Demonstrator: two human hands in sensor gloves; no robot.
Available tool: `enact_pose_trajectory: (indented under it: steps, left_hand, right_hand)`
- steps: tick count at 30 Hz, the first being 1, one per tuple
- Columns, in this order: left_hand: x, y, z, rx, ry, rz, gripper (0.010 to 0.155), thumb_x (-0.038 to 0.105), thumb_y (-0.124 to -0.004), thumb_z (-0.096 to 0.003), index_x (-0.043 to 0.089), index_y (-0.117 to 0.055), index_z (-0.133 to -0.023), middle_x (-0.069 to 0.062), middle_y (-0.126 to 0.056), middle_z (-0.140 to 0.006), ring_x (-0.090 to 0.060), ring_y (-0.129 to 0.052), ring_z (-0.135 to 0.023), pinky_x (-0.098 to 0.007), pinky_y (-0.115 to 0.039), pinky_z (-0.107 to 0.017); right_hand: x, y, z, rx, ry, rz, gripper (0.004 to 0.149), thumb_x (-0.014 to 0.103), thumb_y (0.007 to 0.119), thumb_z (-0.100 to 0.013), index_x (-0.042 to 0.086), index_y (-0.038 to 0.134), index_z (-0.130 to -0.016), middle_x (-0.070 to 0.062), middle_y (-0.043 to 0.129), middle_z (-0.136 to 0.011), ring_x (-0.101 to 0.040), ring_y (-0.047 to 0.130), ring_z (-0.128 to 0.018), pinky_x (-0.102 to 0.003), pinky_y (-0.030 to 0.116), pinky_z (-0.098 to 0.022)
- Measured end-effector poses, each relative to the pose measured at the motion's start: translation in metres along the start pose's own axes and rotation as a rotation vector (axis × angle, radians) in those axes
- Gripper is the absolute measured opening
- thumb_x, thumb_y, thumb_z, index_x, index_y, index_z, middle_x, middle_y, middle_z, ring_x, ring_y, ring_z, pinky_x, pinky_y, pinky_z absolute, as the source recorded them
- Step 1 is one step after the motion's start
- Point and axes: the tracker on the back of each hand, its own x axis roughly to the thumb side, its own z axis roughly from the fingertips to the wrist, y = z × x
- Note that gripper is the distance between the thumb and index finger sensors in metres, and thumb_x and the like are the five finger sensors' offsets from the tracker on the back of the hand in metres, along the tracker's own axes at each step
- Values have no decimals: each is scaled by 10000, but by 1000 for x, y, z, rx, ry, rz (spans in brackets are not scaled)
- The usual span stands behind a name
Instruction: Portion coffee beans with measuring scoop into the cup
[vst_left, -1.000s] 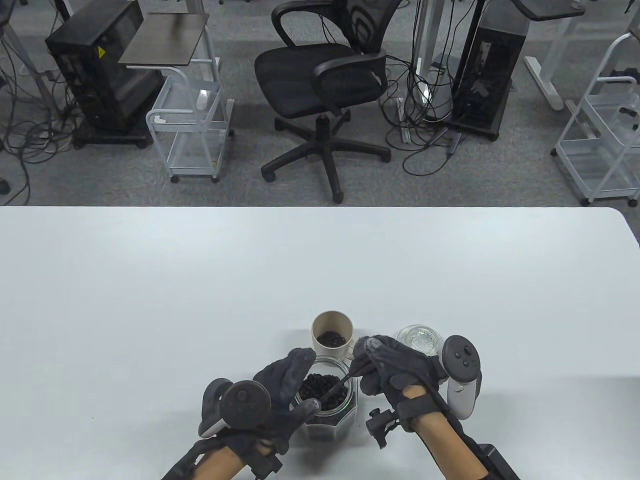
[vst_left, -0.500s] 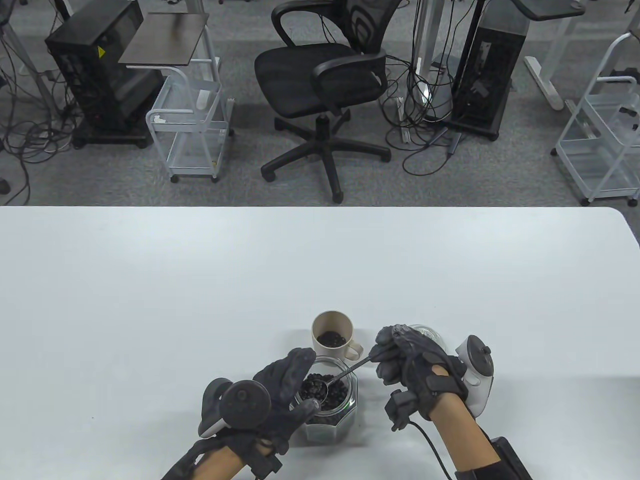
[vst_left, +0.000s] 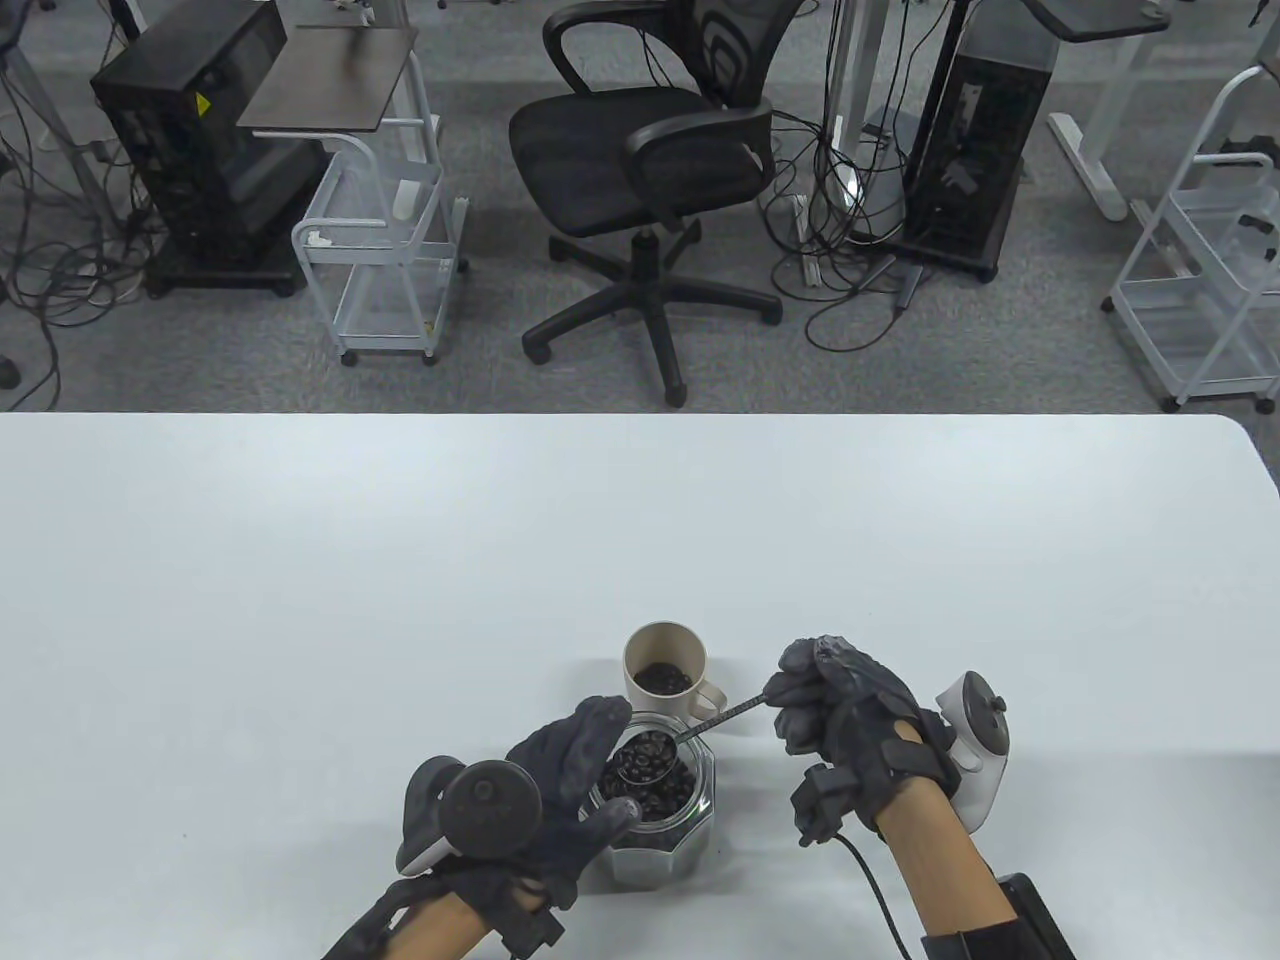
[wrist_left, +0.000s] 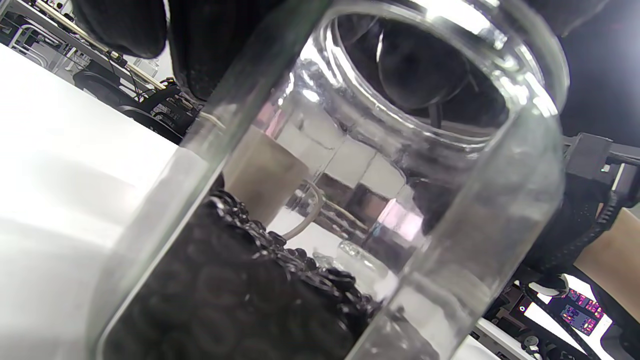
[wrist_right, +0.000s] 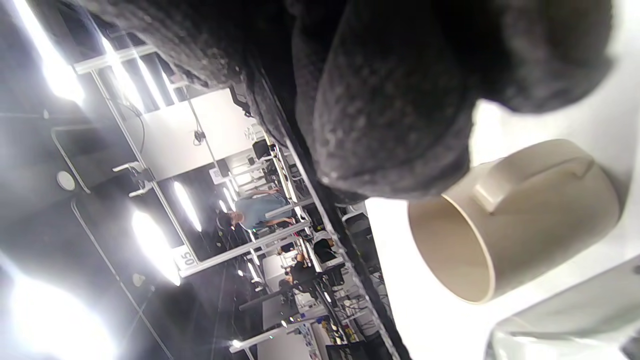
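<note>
- Your right hand has moved toward 3 o'clock since half a second ago, and the measuring scoop it pinches by the handle is now raised, full of beans, above the glass jar.
- Your left hand still grips the jar.
- The cup, with some beans inside, stands at 12 o'clock of the jar.
- The right wrist view hides your fingers' hold.
</note>
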Motion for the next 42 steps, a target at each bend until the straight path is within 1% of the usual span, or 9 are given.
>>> enact_pose_trajectory:
  steps: [8,15,25,31,35,40,42]
  left_hand:
    - [0,0,0,-1,1,0,916,724,-551,-420,149,-402,-1118,-222,-552,-1149,-545,-708,-990,-710,-556,-675]
    - [0,0,0,-1,1,2,916,722,-552,-420,149,-401,-1118,-223,-552,-1148,-547,-708,-990,-712,-555,-674]
    - [0,0,0,-2,2,1,917,723,-551,-420,148,-399,-1119,-225,-549,-1149,-546,-708,-990,-712,-556,-675]
    - [0,0,0,-2,1,0,915,722,-551,-420,149,-401,-1117,-223,-551,-1148,-545,-708,-989,-711,-556,-674]
    - [0,0,0,-2,2,0,916,724,-550,-420,151,-397,-1119,-224,-550,-1149,-546,-708,-990,-712,-556,-675]
    - [0,0,0,-2,2,0,915,723,-550,-421,150,-398,-1118,-222,-550,-1149,-545,-708,-990,-711,-556,-675]
    - [0,0,0,-1,2,4,916,723,-552,-419,151,-400,-1118,-223,-551,-1148,-545,-709,-989,-711,-556,-674]
  right_hand:
    - [10,-11,5,-80,-48,-94,406,372,741,-554,75,816,-821,-208,950,-626,-299,1060,-319,-444,864,-266]
    - [11,-20,6,-158,-71,-147,415,362,734,-555,71,790,-846,-218,929,-665,-319,1060,-368,-459,864,-293]
    - [6,-23,2,-199,-95,-126,433,330,729,-549,58,749,-885,-250,882,-735,-385,1042,-467,-510,845,-360]
    - [1,-19,-2,-192,-119,-31,443,314,729,-546,53,731,-903,-266,854,-768,-418,1022,-512,-532,827,-389]
    - [1,-10,-2,-169,-173,87,448,301,733,-540,52,725,-911,-278,839,-784,-440,1006,-535,-547,814,-402]
    - [8,10,2,-95,-299,284,451,297,739,-534,63,731,-919,-280,829,-806,-457,995,-566,-561,803,-423]
    - [15,22,6,-39,-398,438,449,303,740,-534,77,738,-923,-275,828,-819,-457,993,-582,-565,800,-434]
